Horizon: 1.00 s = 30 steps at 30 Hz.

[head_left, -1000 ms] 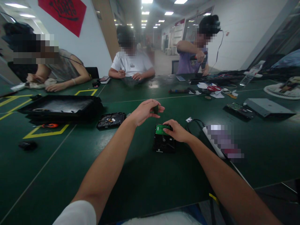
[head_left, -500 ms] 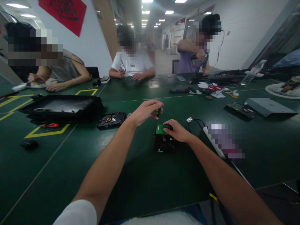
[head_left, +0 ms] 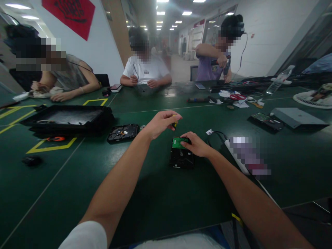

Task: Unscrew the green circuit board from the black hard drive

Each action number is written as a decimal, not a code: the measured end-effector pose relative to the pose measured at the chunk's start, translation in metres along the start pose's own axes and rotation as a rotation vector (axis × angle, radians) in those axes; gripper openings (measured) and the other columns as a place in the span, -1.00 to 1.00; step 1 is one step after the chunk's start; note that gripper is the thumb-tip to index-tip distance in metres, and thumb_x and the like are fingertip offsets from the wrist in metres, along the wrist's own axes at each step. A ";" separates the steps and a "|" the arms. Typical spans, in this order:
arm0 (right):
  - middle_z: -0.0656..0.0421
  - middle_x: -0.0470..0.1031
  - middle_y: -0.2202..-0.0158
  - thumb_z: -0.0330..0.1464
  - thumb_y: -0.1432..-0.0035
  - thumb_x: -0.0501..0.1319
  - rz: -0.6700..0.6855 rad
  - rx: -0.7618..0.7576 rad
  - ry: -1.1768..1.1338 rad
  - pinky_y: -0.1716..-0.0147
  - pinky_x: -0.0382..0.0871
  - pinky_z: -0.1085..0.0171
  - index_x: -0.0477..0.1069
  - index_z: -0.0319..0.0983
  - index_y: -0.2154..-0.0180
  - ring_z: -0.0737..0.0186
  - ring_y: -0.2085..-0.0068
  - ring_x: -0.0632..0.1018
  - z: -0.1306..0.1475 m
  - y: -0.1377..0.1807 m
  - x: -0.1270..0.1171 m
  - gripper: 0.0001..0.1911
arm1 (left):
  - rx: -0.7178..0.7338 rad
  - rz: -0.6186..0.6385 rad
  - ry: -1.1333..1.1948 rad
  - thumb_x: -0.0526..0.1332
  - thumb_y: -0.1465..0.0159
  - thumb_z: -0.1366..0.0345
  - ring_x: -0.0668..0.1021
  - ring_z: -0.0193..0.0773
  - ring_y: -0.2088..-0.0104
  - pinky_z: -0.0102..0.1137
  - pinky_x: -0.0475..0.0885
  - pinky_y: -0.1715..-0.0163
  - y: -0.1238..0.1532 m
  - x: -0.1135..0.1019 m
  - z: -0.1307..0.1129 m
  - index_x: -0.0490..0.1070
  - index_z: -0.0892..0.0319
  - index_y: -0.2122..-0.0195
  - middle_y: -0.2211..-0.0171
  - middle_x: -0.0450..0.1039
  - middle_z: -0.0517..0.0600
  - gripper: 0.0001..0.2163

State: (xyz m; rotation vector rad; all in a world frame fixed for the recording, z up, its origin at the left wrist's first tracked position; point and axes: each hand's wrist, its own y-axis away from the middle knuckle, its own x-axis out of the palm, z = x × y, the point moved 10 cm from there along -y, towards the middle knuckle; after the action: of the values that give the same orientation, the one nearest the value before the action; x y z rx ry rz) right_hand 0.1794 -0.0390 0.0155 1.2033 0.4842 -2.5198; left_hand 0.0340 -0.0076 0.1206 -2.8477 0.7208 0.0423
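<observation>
Pinched between the fingers of my left hand (head_left: 166,122) is a short screwdriver (head_left: 175,123) with a yellow and black handle. It is held just above the far end of a black hard drive (head_left: 180,159), and its shaft is too thin to make out. The drive lies flat with its green circuit board (head_left: 177,142) facing up. My right hand (head_left: 193,143) grips the drive's right side, thumb on the board; its other fingers are partly hidden behind the edge.
A second hard drive (head_left: 123,133) and a black plastic tray (head_left: 68,117) lie to the left. On the right are a white power strip (head_left: 238,159), a drive with an exposed board (head_left: 266,121) and a grey metal box (head_left: 298,117). Several people sit or stand across the table.
The screwdriver has turned slightly in my left hand, showing more yellow. My right hand and the drive stay in place.
</observation>
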 end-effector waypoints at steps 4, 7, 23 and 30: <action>0.04 0.53 -0.04 -0.19 -0.35 0.25 0.002 -0.002 -0.004 -0.12 0.40 0.00 0.49 -0.14 -0.11 -0.06 -0.08 0.53 0.002 0.001 -0.001 -0.65 | -0.019 0.020 -0.003 0.40 -0.30 0.08 0.56 -0.25 0.23 -0.45 0.51 0.39 0.002 0.001 0.001 0.62 0.21 0.09 0.23 0.53 0.06 -0.69; 0.04 0.53 -0.05 -0.18 -0.36 0.24 0.001 -0.012 -0.003 -0.13 0.39 -0.01 0.50 -0.14 -0.10 -0.07 -0.10 0.53 0.004 0.001 -0.001 -0.65 | -0.047 0.035 0.069 0.37 -0.32 0.11 0.60 -0.19 0.18 -0.43 0.54 0.39 0.003 0.004 0.001 0.55 0.21 0.06 0.20 0.56 0.10 -0.71; 0.03 0.54 -0.04 -0.21 -0.35 0.25 0.001 -0.004 0.003 -0.13 0.40 0.01 0.50 -0.16 -0.11 -0.04 -0.08 0.53 0.001 0.001 -0.001 -0.65 | -0.081 -0.020 0.110 0.27 -0.30 0.17 0.60 -0.15 0.20 -0.39 0.55 0.39 0.001 -0.002 0.003 0.57 0.21 0.14 0.21 0.57 0.12 -0.77; 0.05 0.55 -0.02 -0.21 -0.34 0.27 -0.009 0.003 0.005 -0.11 0.39 0.01 0.51 -0.14 -0.09 -0.05 -0.07 0.53 0.002 0.000 -0.002 -0.66 | -0.065 0.010 0.157 0.29 -0.37 0.07 0.61 -0.19 0.19 -0.36 0.56 0.29 0.001 0.004 0.004 0.52 0.20 0.18 0.23 0.58 0.10 -0.73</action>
State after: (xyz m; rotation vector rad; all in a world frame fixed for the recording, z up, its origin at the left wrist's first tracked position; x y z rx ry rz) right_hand 0.1793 -0.0399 0.0182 1.2106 0.4884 -2.5263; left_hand 0.0372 -0.0099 0.1161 -2.9340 0.7770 -0.1616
